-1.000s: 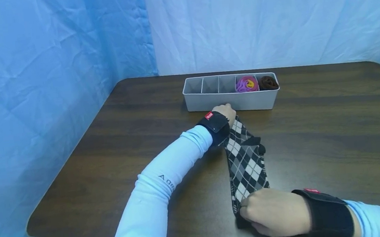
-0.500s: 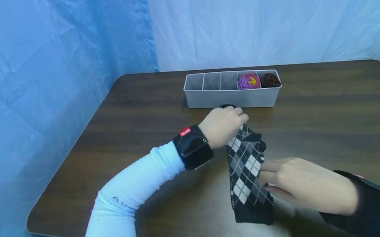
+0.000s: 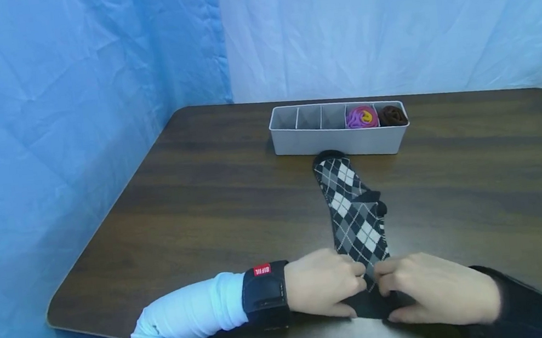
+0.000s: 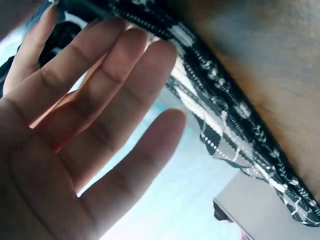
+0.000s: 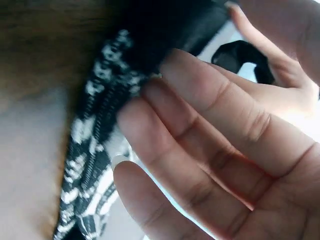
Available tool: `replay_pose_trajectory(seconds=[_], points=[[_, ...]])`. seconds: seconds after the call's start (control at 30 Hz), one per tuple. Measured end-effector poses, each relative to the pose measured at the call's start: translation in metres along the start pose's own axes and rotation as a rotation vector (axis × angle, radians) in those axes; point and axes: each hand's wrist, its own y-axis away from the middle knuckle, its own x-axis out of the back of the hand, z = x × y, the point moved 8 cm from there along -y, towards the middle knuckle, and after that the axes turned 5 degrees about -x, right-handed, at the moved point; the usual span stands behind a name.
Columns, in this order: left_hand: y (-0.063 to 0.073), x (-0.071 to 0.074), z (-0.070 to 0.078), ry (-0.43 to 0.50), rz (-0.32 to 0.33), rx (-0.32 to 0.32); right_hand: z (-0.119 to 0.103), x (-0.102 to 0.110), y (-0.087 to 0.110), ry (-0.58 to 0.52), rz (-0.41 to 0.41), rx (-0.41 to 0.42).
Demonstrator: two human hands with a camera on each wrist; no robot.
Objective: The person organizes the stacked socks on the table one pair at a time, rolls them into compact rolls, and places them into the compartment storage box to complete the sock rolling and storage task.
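Note:
A black, grey and white argyle sock (image 3: 349, 205) lies lengthwise on the table, its black toe pointing away and its black cuff (image 3: 367, 305) at the near end. Black patches show at the heel on the right. My left hand (image 3: 326, 283) is at the left side of the cuff, my right hand (image 3: 434, 289) at its right side. In the left wrist view, the left fingers (image 4: 145, 90) are extended with tips close to the sock's edge. The right fingers (image 5: 155, 130) lie fairly straight beside the fabric in the right wrist view.
A grey divided box (image 3: 337, 141) stands at the back, just beyond the toe. Its two right compartments hold a rolled purple, pink and yellow bundle (image 3: 362, 117) and a rolled brown bundle (image 3: 393, 116). Blue sheeting (image 3: 119, 97) hangs behind the dark wooden table (image 3: 196, 210).
My left hand has come from the toe end back to the cuff. The right hand let go of the cuff, shifted right, then returned beside it. The sock now lies uncovered along most of its length.

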Motion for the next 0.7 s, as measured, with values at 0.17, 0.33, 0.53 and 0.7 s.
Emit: replay_pose_trajectory(seconds=[0.17, 0.33, 0.53, 0.7], points=[[0.001, -0.002, 0.003, -0.018, 0.007, -0.006, 0.006, -0.004, 0.000, -0.021, -0.006, -0.032], [0.000, -0.001, 0.006, -0.105, 0.022, 0.013, 0.003, -0.001, 0.001, 0.027, 0.033, -0.023], [0.004, 0.004, 0.017, -0.272, 0.148, 0.012, -0.002, 0.000, 0.000, 0.072, 0.075, -0.010], [0.006, 0.005, 0.016, -0.252, 0.214, 0.040, -0.002, -0.002, -0.002, 0.083, 0.092, -0.024]])
